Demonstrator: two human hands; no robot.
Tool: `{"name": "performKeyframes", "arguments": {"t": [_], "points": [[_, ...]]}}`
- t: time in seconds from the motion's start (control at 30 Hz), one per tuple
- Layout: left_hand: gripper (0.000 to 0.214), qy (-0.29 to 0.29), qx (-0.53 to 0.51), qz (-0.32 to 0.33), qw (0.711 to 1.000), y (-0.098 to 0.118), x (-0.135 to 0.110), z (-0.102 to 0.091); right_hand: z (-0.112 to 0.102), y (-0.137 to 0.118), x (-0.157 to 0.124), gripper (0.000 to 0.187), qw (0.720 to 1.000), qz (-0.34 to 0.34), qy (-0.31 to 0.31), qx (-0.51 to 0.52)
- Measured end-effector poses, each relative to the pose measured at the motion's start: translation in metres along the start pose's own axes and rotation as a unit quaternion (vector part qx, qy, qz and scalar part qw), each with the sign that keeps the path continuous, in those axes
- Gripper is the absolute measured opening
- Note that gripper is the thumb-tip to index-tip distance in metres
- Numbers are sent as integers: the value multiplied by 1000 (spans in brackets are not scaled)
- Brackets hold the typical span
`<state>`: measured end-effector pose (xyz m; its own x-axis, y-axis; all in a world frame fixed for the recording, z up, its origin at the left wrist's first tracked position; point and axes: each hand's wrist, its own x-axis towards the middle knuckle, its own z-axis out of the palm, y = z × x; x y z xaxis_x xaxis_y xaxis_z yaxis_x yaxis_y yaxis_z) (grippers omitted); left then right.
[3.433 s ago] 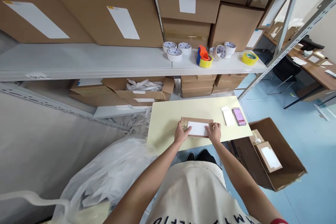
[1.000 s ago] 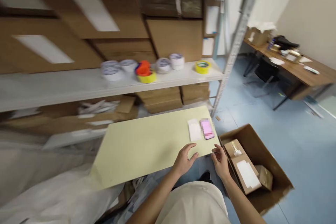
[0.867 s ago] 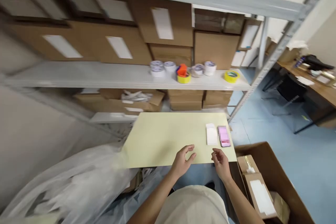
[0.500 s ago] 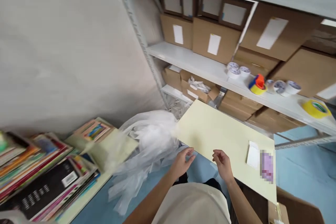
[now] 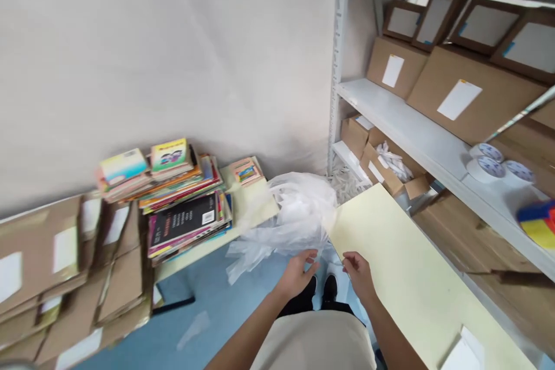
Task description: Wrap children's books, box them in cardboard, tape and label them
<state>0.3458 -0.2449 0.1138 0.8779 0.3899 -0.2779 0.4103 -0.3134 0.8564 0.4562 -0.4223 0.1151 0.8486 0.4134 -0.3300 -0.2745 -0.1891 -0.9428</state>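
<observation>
My left hand [image 5: 299, 270] hangs in front of my body with its fingers loosely curled and nothing in it, just below the heap of clear plastic bags [image 5: 289, 217]. My right hand [image 5: 358, 273] is level with it, fingers half bent and empty, beside the near corner of the pale yellow table [image 5: 411, 277]. Neither hand touches anything. To the left a stack of colourful books [image 5: 182, 196] lies on a low yellow board, and flat brown parcels with white labels [image 5: 65, 266] are piled beside them.
A grey metal shelf [image 5: 416, 139] on the right carries labelled cardboard boxes [image 5: 468, 98], white tape rolls [image 5: 489, 162] and a blue-yellow tape dispenser [image 5: 540, 222]. An open carton of white strips [image 5: 390, 162] sits below. White paper [image 5: 463, 352] lies on the table. The floor is blue.
The labelled parcel my hands held on the table now lies in the floor carton. My view has swung left from the shelf to the books; both hands stay empty before me.
</observation>
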Motion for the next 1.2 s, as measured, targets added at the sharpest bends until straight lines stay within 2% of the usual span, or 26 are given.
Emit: {"name": "performKeyframes", "arguments": {"t": [0.13,0.23,0.37,0.5,0.6,0.73,0.9,0.97,1.03,1.13,1.2], "points": [[34,76,-17,-21,997,-2,-10,-12,16,-14,30,38,996,-28,-77,-26],[35,138,-21,-35,990,-12,-19,-30,37,-25,48,39,990,-43,-130,-46],[36,211,-10,-53,976,-31,-31,-65,78,-30,61,38,977,-60,-193,-73],[37,268,-19,-66,961,-51,-38,-108,129,-34,67,35,959,-73,-258,-97],[39,298,-30,-71,952,-71,-39,-143,173,-42,72,33,947,-91,-288,-108],[39,346,-22,-63,936,-106,-33,-199,240,-56,80,33,941,-109,-298,-116],[31,451,41,-30,891,-142,-28,-288,333,-79,90,32,915,-177,-311,-188],[32,489,73,-28,869,-148,-26,-327,371,-93,94,31,889,-232,-318,-233],[35,507,105,-26,855,-151,-22,-364,409,-107,98,32,853,-299,-329,-273],[45,491,155,-35,857,-151,-10,-407,463,-126,106,45,793,-369,-357,-329],[54,460,187,-67,865,-152,0,-424,497,-134,111,57,759,-389,-371,-367]]}}
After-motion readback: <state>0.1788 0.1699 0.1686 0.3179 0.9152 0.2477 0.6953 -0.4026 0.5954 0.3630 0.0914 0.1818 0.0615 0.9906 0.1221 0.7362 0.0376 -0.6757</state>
